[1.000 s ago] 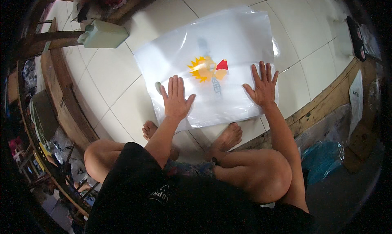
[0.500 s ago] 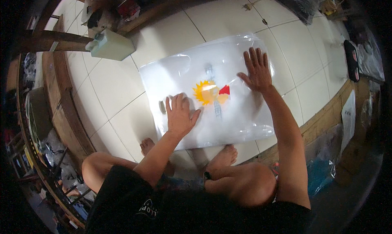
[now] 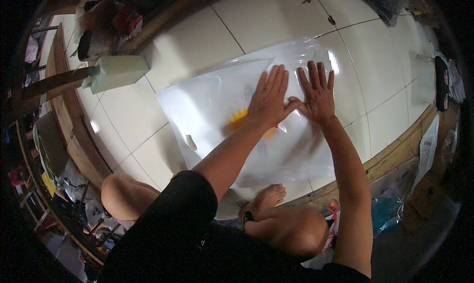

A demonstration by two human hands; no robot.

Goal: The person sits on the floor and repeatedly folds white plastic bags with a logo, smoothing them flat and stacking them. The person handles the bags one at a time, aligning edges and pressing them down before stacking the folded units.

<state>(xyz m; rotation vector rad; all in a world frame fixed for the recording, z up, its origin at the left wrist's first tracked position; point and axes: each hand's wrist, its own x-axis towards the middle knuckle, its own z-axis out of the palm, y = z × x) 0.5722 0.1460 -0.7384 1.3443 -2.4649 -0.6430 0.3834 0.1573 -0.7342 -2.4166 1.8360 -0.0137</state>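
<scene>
A stack of white, glossy plastic bags (image 3: 197, 105) lies flat on the tiled floor in front of me. The top bag bears a yellow sun-like print, partly covered by my left forearm, and an oval handle hole near its left edge. My left hand (image 3: 269, 98) rests flat on the upper middle of the bag, fingers stretched out. Beside it, my right hand (image 3: 317, 95) lies flat with spread fingers near the right edge. The two thumbs meet or overlap. Nothing is held in either hand.
To the left, a pale plastic jerrycan (image 3: 121, 72) stands by a wooden beam (image 3: 57, 83). My bare foot (image 3: 269, 196) is just below the bags. A dark pouch-like item (image 3: 441, 83) lies at the far right, and blue plastic (image 3: 385, 214) sits at the lower right.
My left hand has slid right and away from me across the bag, from near the handle hole to beside my right hand. My right hand stays flat near the right edge.
</scene>
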